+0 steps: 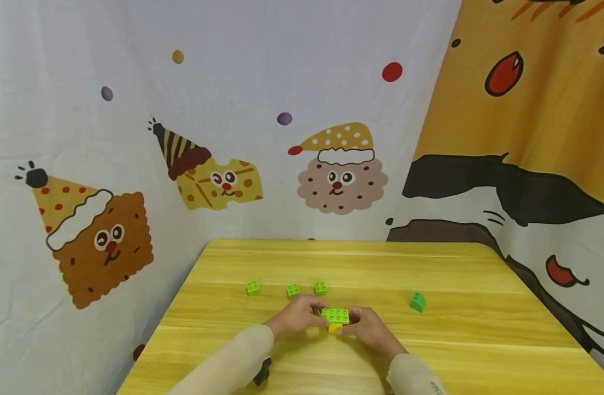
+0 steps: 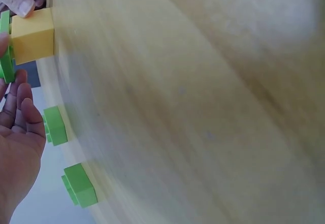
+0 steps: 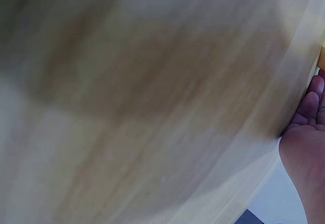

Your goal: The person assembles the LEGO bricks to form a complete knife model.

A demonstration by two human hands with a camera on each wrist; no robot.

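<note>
Apparently early: 2 stacked, 4 loose

By the look of it, only a small part of the building is done. A wide green brick [image 1: 335,315], studs up, sits on top of a yellow block [image 1: 335,329], with both held between the hands over the near half of the worktop [image 1: 459,351]. Whether these 2 are fully pressed together, I cannot tell. The left hand [image 1: 300,314] pinches the wide green brick at its left end; the right hand [image 1: 372,330] grips from the other side, its thumb against the yellow block.

Judging by how things lie, 4 pieces remain unjoined. There are 3 small green bricks [image 1: 293,291] in a loose row beyond the left hand, 2 of them near each other and 1 farther left. Well apart, toward the right, lies 1 darker green curved brick [image 1: 417,302]. None of the 4 is being touched.

As for the surface, the worktop has a yellowish wood-grain finish with rounded far corners; the right wrist view shows mostly its bare boards, slightly blurred. Behind it hangs a pale cloth backdrop [image 1: 232,71], printed with coloured dots and 3 cartoon snacks in hats: a brown biscuit, a wedge of cheese and a round cookie. A large orange, black and white cartoon figure [image 1: 479,120] fills the right side.
</note>
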